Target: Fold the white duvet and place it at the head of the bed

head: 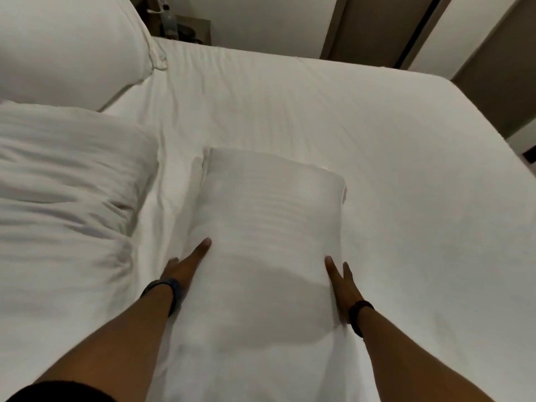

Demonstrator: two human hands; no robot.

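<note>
A plump white striped pillow (266,216) lies lengthwise in the middle of the bed, clamped between my two hands. My left hand (185,265) presses flat against its left side, fingers pointing forward. On its right side sits my right hand (340,282), fingers spread. The white duvet (63,192) is a bulky, creased, folded heap on the left part of the bed, apart from both hands. Both wrists wear dark bands.
Another large white pillow (66,44) is at the far left, beyond the duvet. The white fitted sheet (377,134) covers the mattress to its right edge. A dark nightstand with a bottle (171,21) stands behind the bed. Brown wall panels (365,24) rise at the back right.
</note>
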